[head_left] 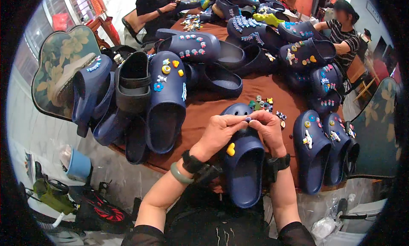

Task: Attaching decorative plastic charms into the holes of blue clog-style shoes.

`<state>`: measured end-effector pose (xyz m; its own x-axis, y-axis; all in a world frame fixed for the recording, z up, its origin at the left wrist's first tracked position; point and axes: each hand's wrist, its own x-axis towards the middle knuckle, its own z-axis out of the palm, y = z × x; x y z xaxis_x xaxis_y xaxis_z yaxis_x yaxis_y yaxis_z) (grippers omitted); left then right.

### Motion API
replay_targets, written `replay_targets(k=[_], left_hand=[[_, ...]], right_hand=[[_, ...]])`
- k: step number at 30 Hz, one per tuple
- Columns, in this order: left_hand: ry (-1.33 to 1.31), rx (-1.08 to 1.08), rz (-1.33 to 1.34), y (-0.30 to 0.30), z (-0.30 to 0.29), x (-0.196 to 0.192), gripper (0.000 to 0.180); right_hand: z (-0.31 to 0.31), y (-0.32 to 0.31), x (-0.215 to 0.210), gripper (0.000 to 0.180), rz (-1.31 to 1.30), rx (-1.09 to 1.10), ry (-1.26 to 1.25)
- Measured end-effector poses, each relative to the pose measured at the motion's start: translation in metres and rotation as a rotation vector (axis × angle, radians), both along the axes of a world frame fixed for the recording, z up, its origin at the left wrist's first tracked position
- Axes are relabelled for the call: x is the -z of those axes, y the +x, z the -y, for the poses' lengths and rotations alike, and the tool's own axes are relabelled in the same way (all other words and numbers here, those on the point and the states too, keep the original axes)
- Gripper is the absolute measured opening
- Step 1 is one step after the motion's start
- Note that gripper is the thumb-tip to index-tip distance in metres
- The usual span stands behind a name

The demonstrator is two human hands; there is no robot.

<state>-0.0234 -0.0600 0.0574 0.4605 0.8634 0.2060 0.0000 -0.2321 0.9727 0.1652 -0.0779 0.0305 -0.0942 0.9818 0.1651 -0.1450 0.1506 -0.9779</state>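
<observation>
A navy-blue clog [245, 171] lies in front of me at the table's near edge, toe away, opening toward me. One yellow heart-shaped charm [230, 149] sits on the left side of its upper, and bare holes show near the toe. Above the upper, my left hand [219, 133] and my right hand [268, 126] meet fingertip to fingertip. Both pinch a small dark shoe charm [248, 119], mostly covered by the fingers. Just beyond my right hand is a loose heap of small colourful charms [260, 103].
Decorated navy clogs [166, 109] crowd the left side, some stacked. More clogs [313, 150] stand in a row at right. Brown cloth [264, 84] covers the table. Two people [155, 11] work at the far end and right. A blue bucket [79, 164] stands on the floor at left.
</observation>
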Motion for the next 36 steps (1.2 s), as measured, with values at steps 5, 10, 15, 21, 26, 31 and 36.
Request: replay_targets(k=[5,10,15,21,26,31,36], left_hand=[[-0.107,-0.132,0.111,-0.03,-0.006,0.009,0.017],[0.117,-0.131,-0.024,-0.034,0.001,0.029,0.014],[-0.181,-0.31,0.048,-0.038,-0.006,0.042,0.014],[0.545,-0.437,-0.403,-0.044,-0.058,0.063,0.032],[0.557,-0.29,-0.632,-0.038,-0.09,0.081,0.022],[0.555,-0.379,-0.569,-0.044,-0.093,0.091,0.013],[0.079,-0.341,-0.198,-0.047,-0.037,0.055,0.015]], right_hand=[[-0.002,-0.011,-0.002,0.01,0.19,0.07,0.174],[-0.002,-0.013,-0.008,0.01,0.308,0.02,0.18],[-0.001,-0.01,-0.004,0.009,0.265,0.035,0.151],[-0.001,-0.01,-0.004,0.009,0.304,0.049,0.169],[-0.002,-0.011,-0.005,0.01,0.302,0.029,0.186],[-0.002,-0.012,-0.008,0.009,0.279,0.012,0.189],[-0.002,-0.004,-0.002,0.009,0.281,0.023,0.183]])
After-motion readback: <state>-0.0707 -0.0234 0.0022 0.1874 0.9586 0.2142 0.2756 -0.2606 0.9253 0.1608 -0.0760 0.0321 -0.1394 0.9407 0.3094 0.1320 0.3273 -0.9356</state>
